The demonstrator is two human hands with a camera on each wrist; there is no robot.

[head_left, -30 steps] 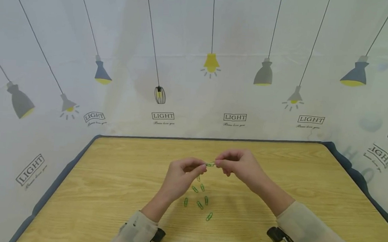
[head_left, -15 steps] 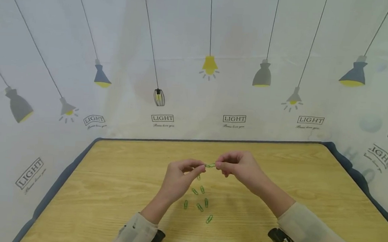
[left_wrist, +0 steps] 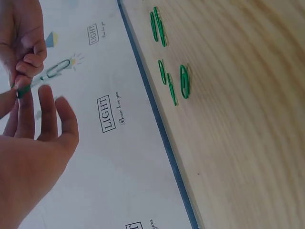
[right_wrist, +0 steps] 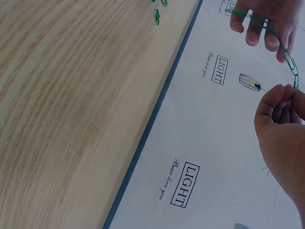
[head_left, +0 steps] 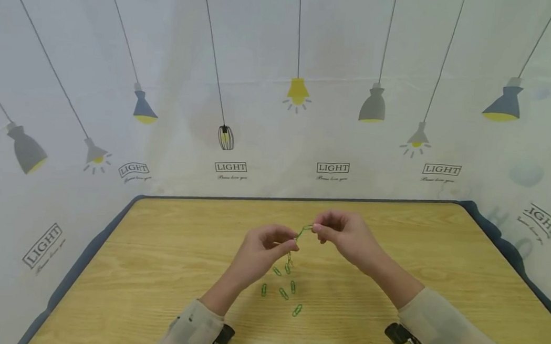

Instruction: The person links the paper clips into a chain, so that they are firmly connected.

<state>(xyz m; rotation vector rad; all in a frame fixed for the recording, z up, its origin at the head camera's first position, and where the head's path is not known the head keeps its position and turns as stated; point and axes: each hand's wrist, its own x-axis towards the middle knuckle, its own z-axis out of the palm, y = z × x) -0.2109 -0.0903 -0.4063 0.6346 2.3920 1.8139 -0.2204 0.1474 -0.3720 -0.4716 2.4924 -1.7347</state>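
Note:
A short chain of green paper clips [right_wrist: 290, 62] runs between my two hands above the table. My left hand [head_left: 263, 250] pinches it between thumb and index finger, the other fingers spread in the left wrist view. Below the left fingertips some linked clips [head_left: 290, 257] hang down. My right hand [head_left: 347, 239], farther right and slightly higher, pinches the clip at the upper end between thumb and curled fingers. One clip of the chain [left_wrist: 58, 68] shows between the hands in the left wrist view. How the clips under the fingertips link is hidden.
Several loose green paper clips lie on the wooden table [head_left: 156, 270] below the hands, the nearest one [head_left: 297, 310] towards the front. A white cloth wall [head_left: 268, 140] printed with lamps encloses the table's back and sides.
My right hand has moved slightly up and right, away from the left, stretching the chain between them. The left hand has shifted a little right, and more of the chain hangs visibly below it.

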